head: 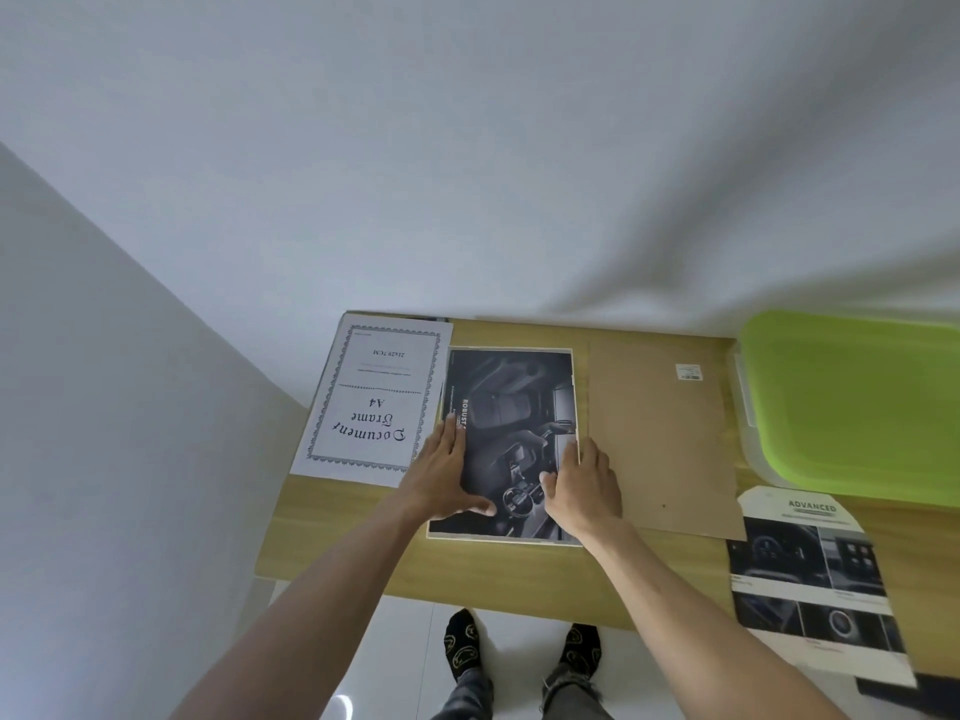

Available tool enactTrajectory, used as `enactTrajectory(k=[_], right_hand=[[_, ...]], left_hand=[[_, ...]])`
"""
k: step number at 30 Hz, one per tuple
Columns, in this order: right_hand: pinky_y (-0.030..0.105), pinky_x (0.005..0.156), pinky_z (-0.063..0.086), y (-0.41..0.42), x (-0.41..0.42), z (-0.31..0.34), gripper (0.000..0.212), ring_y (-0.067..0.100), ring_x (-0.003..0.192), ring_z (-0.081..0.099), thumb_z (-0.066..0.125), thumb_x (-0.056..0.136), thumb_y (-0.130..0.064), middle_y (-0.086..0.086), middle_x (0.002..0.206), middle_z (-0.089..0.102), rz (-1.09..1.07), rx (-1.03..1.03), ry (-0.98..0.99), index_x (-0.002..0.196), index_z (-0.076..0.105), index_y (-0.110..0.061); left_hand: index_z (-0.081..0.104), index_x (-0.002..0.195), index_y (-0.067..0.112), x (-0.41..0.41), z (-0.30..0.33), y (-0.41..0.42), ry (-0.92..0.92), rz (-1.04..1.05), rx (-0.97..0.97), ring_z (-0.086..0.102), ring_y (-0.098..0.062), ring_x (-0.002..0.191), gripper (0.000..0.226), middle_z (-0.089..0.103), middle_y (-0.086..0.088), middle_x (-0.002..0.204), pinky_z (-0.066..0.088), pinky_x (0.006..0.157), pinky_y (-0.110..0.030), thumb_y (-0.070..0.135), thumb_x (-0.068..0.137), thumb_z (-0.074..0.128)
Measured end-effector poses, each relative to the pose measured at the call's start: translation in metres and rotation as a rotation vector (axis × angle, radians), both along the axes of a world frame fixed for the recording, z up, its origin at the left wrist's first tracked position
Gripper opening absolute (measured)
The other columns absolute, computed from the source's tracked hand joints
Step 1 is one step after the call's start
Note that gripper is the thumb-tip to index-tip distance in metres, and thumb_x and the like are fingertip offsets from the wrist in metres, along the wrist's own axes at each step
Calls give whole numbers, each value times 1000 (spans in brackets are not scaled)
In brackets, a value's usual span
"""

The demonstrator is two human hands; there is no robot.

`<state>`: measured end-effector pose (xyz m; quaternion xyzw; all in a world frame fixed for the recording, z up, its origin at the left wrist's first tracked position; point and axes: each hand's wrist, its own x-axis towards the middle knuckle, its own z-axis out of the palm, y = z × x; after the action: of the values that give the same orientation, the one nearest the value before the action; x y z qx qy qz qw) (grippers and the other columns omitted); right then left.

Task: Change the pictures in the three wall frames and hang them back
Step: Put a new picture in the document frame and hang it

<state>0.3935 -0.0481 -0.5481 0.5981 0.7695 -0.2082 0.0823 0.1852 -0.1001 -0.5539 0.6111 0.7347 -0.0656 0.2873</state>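
Both hands lie flat with fingers straight on a dark picture [511, 433], a car-interior print that sits inside a thin white frame [573, 402] lying flat on the wooden table [343, 522]. Fingers of the left hand [441, 472] press on the print's left edge, thumb spread out across the near part of the image; the right hand [584, 485] presses along the right edge, its fingertips at the frame's border and thumb pointing inward over the print. Neither hand curls round or pinches anything. Just left of the frame, touching its far-left side, lies a white insert sheet [371, 400] with an ornamental border, printed "Document Frame A4" and turned upside down to the person. Just right of the frame rests a brown backing board [660, 439] with a small white label near its far corner. Farther right stands a clear plastic box with a bright green lid [852, 402] against the wall. At the near right edge of the table a brochure [815, 579] headed "ADVANCED" shows several dark car photos, its near end overhanging the table edge. Below, the person's feet in dark patterned socks [462, 641] stand on a glossy white floor.
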Motion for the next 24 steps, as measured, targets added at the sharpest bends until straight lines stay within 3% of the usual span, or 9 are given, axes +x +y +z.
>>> enactTrajectory(k=[6, 10, 15, 20, 24], right_hand=[[43, 123, 16, -13, -22, -5, 81, 37, 151, 3, 40, 100, -48, 23, 163, -2, -143, -115, -16, 154, 7, 3], [43, 122, 15, -15, -29, -3, 80, 35, 151, 2, 42, 100, -50, 19, 164, -4, -229, -151, 52, 155, 12, 0], [42, 117, 30, -19, -30, 5, 64, 32, 145, 25, 44, 98, -50, 14, 158, 25, -274, -31, 148, 144, 43, -6], [40, 109, 38, -19, -32, 14, 46, 28, 133, 45, 53, 98, -40, 10, 145, 49, -386, 26, 331, 136, 56, -16], [40, 98, 49, -14, -30, 16, 35, 31, 117, 60, 59, 96, -24, 12, 127, 66, -523, 134, 417, 128, 63, -10]], left_hand=[[-20, 151, 5, -8, -11, -10, 1, -75, 3, -23, -22, 147, 139, -28, -9, 158, 4, 121, -36, 71, 67, 70], [-17, 152, 4, -10, -13, -12, -17, -83, 27, -23, -23, 147, 137, -28, -9, 158, 4, 121, -35, 69, 68, 70], [-17, 151, 2, -11, -12, -12, -36, -88, 22, -24, -25, 147, 135, -27, -13, 158, 0, 123, -36, 68, 70, 69], [-18, 151, 2, -13, -10, -13, -54, -81, 20, -24, -26, 147, 135, -27, -13, 158, 0, 123, -38, 67, 70, 70], [-19, 150, 3, -13, -11, -15, -68, -74, 28, -24, -26, 147, 136, -27, -13, 158, 0, 124, -38, 67, 70, 70]])
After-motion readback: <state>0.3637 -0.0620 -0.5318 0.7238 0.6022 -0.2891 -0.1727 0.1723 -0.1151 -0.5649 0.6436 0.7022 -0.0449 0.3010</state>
